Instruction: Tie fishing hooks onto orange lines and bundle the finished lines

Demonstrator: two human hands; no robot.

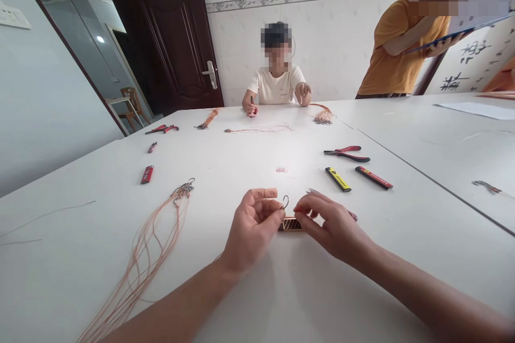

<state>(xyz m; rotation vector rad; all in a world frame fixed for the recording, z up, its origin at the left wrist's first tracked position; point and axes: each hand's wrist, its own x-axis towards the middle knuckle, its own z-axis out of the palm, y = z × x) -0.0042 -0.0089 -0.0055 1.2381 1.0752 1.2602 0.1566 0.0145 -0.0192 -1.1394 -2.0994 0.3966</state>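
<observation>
at twelve o'clock, our left hand (251, 230) pinches a small metal hook (285, 202) by its shank: light, stiff, sharp-tipped, best held there. our right hand (333, 225) is just beside it, over a patterned case (290, 224); whether it grips anything we cannot tell.

The person's left hand (253, 230) and right hand (333, 225) were close together, with a small dark metal hook (285, 202) and a brown patterned block (290, 224) in the narrow gap between them. On the left, a spray of long tan cords (151, 257) lay across the tabletop beside the left hand. Beyond the right hand, a yellow-and-black lighter (338, 179), a red-and-black lighter (374, 177) and red-handled steel pliers (346, 153) stood in the way. Straight ahead, a hand could pass over the white tabletop (241, 171), reaching a thin tan cord (257, 129) near a seated person (277, 77).
</observation>
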